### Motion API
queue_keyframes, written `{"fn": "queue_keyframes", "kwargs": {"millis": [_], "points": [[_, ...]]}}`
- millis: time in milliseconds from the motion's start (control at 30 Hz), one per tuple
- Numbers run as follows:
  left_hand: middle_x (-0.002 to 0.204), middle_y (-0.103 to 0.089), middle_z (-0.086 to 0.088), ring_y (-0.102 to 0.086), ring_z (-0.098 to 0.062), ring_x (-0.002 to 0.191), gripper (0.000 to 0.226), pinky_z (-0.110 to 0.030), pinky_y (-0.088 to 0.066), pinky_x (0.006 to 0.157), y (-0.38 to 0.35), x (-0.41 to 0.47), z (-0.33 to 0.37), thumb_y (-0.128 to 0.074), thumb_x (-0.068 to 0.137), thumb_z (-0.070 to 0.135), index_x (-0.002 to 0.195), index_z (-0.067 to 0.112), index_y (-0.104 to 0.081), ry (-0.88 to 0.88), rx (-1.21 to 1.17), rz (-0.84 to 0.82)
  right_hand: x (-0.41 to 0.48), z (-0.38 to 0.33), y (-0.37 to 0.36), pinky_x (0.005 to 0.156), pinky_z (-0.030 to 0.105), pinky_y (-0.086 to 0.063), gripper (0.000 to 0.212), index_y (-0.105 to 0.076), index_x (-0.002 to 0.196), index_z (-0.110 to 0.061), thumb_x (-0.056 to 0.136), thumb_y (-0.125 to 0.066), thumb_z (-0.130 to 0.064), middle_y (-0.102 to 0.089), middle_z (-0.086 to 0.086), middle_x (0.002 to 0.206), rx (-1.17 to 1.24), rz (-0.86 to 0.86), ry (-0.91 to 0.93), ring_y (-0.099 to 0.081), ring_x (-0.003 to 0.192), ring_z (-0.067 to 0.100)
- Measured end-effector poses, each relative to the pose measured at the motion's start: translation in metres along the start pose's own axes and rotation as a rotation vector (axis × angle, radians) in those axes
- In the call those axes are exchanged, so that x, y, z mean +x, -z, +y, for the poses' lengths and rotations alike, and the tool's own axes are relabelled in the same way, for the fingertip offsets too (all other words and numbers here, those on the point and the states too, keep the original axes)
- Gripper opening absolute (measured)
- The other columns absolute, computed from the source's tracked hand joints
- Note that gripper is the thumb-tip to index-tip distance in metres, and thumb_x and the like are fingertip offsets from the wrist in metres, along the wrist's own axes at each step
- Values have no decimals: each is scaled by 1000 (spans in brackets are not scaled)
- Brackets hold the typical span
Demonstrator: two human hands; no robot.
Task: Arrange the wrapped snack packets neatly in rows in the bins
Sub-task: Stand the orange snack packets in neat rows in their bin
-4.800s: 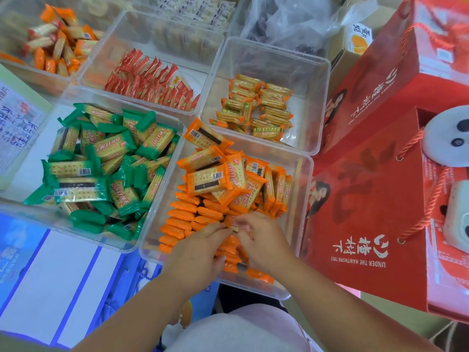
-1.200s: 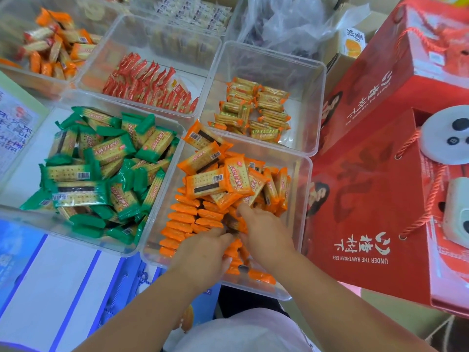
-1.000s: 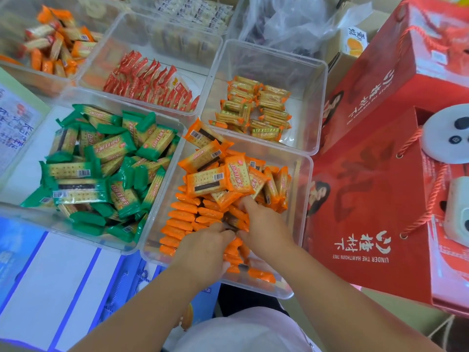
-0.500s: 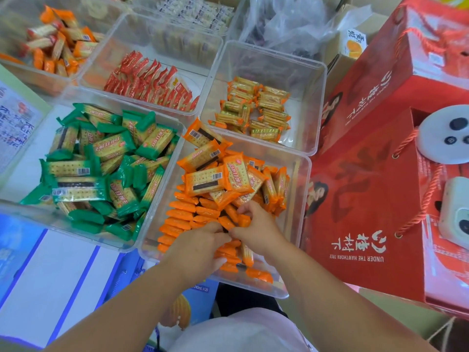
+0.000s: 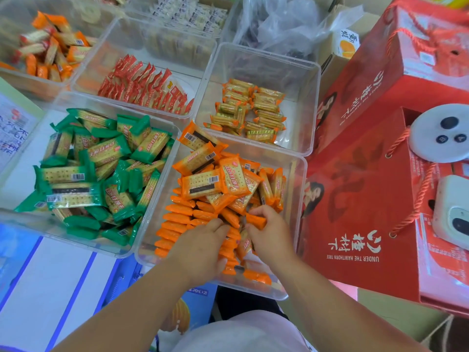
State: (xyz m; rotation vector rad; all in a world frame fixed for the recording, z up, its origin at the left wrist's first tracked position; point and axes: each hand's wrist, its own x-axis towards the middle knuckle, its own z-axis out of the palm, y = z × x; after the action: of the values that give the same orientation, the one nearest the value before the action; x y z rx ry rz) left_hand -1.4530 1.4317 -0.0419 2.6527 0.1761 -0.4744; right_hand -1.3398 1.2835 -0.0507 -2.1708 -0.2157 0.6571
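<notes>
A clear plastic bin in front of me holds orange wrapped cracker packets. Some stand on edge in a row along its left side, while others lie in a loose pile at the back. My left hand rests on the upright packets in the middle of the bin, fingers pressed on them. My right hand is beside it, pinching one orange packet between thumb and fingers. To the left, a second clear bin is full of jumbled green packets.
Behind are bins with red packets, small gold-orange packets and mixed orange ones. Red gift boxes press against the right side, with white devices on top. A blue and white carton lies under the bins.
My right hand reached back into the loose pile, then drew toward me with an orange packet pinched in it. My left hand stayed on the standing rows, shifting only slightly.
</notes>
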Motion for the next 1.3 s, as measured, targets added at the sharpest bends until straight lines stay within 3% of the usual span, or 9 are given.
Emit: {"fn": "queue_keyframes", "kwargs": {"millis": [133, 400, 533, 700, 800, 867, 967, 1167, 1300], "points": [[138, -41, 4, -57, -19, 110, 71, -35, -52, 85, 0, 4, 2, -63, 84, 46, 146, 21, -38, 13, -8, -16, -1, -4, 0, 82, 31, -52, 29, -62, 112, -40, 89, -71, -25, -61, -4, 109, -96, 90, 52, -59, 93, 7], [123, -41, 9, -57, -15, 97, 60, -31, -52, 73, 1, 7, 10, -56, 78, 50, 133, 27, -46, 30, -2, -4, -7, -7, 2, 88, 25, -48, 37, -58, 128, -40, 93, -66, -30, -60, -3, 112, -178, 40, 138, -53, 101, 5], [135, -41, 8, -59, -16, 104, 68, -30, -53, 72, -2, 1, 8, -59, 82, 53, 141, 25, -42, 10, -7, 68, -5, -1, 4, 95, 29, -48, 32, -65, 122, -28, 93, -65, -17, -61, -6, 111, -187, 51, 197, -51, 108, 7], [128, -55, 0, -65, -21, 95, 56, -33, -56, 62, 7, -12, 5, -71, 78, 46, 127, 21, -59, 2, -121, 340, -1, 1, -5, 81, 30, -47, 27, -67, 96, -31, 89, -62, -56, -63, -15, 95, -298, -92, 138, -53, 99, 7], [125, -54, -6, -61, -28, 99, 60, -42, -55, 74, 16, -12, -1, -78, 75, 39, 127, 20, -56, 98, -57, 491, 7, -2, -7, 79, 35, -47, 28, -63, 84, -28, 93, -59, -54, -63, -11, 86, -272, -39, 69, -53, 98, 14], [131, -52, -9, -56, -34, 109, 66, -50, -50, 85, 25, -7, -6, -79, 73, 40, 131, 21, -54, 121, 21, 526, 14, -5, -10, 87, 38, -51, 27, -64, 104, -25, 93, -62, -49, -66, -9, 102, -165, -16, -19, -58, 104, 16], [152, -41, -10, -41, -38, 135, 81, -58, -38, 106, 36, 6, -8, -78, 71, 51, 143, 27, -49, 93, 149, 431, 21, -15, -18, 100, 38, -49, 56, -53, 136, -28, 87, -70, -49, -63, -16, 124, 49, -19, -134, -58, 116, 9], [168, 8, -1, 5, -39, 152, 99, -66, 1, 117, 38, 33, -10, -71, 78, 54, 157, 42, -13, 15, 344, 221, 40, -33, -28, 91, 48, -57, 40, -66, 120, -29, 82, -70, -41, -74, -8, 106, 360, -4, -322, -70, 98, 16], [165, 20, 2, 15, -39, 150, 103, -65, 4, 117, 43, 52, -11, -68, 82, 54, 155, 44, 3, 20, 380, 161, 41, -32, -31, 88, 49, -58, 40, -68, 109, -27, 77, -71, -51, -74, -5, 101, 364, -43, -334, -71, 95, 17]]}}
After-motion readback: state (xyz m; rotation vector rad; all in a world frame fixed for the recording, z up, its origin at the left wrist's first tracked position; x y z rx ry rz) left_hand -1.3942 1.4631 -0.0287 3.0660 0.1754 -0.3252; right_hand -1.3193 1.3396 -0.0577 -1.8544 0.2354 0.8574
